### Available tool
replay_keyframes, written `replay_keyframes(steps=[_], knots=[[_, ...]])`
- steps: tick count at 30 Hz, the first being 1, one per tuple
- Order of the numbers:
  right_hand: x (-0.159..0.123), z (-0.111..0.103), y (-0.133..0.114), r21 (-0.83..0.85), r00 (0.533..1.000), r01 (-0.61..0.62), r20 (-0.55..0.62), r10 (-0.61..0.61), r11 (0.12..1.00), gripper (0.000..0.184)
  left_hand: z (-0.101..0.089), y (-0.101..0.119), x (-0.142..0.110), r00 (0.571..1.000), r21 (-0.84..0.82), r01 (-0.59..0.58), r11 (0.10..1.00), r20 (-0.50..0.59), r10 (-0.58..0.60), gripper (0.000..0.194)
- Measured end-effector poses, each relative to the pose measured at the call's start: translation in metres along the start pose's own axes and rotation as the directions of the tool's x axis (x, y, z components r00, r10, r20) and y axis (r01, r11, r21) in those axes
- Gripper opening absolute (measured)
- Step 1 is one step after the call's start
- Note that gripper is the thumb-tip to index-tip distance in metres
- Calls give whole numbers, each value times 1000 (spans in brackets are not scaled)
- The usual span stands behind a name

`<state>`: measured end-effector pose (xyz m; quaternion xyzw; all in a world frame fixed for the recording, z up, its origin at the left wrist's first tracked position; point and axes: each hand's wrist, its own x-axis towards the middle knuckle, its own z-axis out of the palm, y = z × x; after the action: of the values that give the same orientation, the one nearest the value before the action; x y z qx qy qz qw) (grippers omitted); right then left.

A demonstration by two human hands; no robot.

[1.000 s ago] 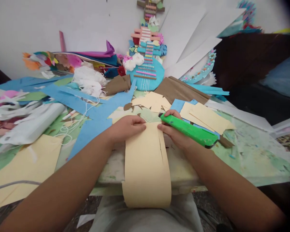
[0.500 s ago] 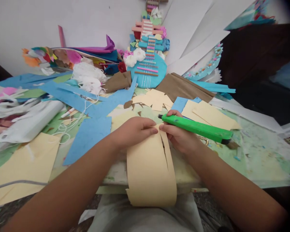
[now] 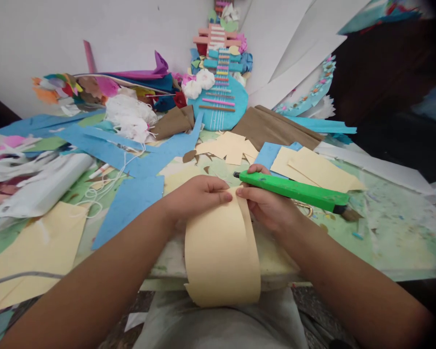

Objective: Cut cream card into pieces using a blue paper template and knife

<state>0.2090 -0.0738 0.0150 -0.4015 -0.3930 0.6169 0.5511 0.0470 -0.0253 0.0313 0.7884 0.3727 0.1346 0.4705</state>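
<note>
Right hand (image 3: 267, 203): some fingers hidden behind green cutter (image 3: 294, 186).
Green cutter: blade position at tip too small to tell.
Curled sheet (image 3: 221, 257): upper end partly hidden by left hand (image 3: 203, 196).
Metal clip (image 3: 304, 207): partly hidden.
Instrument model (image 3: 221, 104): cut off at top edge.
Dark area (image 3: 392, 87), right: blurred; contents indistinct.

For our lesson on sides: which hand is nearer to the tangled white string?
Left. The left hand pinches the curled cream paper, right of the string and closer to the person; the right hand, holding the green cutter, is farther right.
</note>
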Motion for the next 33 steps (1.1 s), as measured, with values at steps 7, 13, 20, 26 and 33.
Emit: replay_keyframes(steps=[7,13,20,26,33], knots=[[-1,-1,0,-2,999,20,31,-20,1000,41,-3,-3,-1,997,-136,68,988,57,-61,27],[-3,1,-2,2,999,-11,33,11,1000,43,-1,-6,0,985,-400,162,902,112,-128,27],[-1,-4,-4,-53,987,-151,40,153,987,44,-3,-11,1,987,-485,162,859,64,-150,27],[-1,-2,-3,-77,992,-70,103,77,995,47,-5,-9,-1,988,-346,137,928,110,-105,26],[-3,-14,6,-206,980,57,196,-15,977,38,-2,-8,-2,972,-422,176,889,219,-88,18]])
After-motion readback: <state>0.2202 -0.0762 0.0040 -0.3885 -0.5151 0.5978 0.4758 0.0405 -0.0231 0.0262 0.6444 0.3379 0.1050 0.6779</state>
